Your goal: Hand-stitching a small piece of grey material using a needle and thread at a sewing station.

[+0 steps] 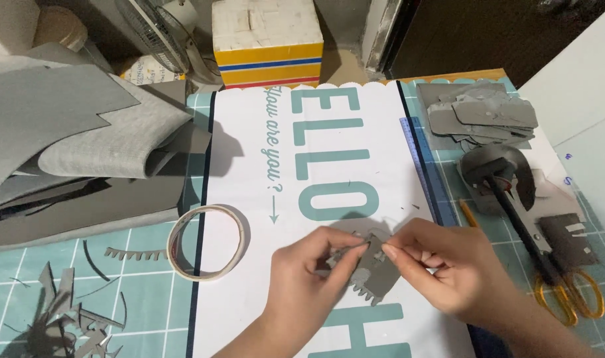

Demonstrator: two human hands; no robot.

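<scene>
Nearest the camera, both forearms come up from the bottom edge & meet over the white printed sheet (249, 199). Left hand (309, 272) comes in from bottom centre, wrist bent, palm turned inward; thumb & index pinch the left edge of a small grey cut piece (375, 275) w/ a toothed lower edge, other fingers curled under it. Right hand (442, 265) comes in from bottom right, knuckles up, thumb & index pressed together on the piece's top right corner, remaining fingers folded loosely into the palm. The piece is held just above the sheet, between the two hands, tilted slightly, teeth pointing down toward the camera. Left of the hands, a roll of tape (206, 242) lies flat, straddling the sheet's dark edge & the teal cutting mat (136, 311). Bottom left on the mat: grey scraps (70, 325) & a thin toothed strip (136, 254). Right of the hands, yellow-handled scissors (568, 292) lie on the mat, blades pointing away, resting on more grey pieces. A blue ruler (422, 166) runs along the sheet's right edge. Further back left, a pile of grey fabric sheets (83, 132); back right, a stack of cut grey shapes (481, 116). Farthest, a white box w/ yellow, blue & red stripes (266, 40) & a fan (153, 33).
</scene>
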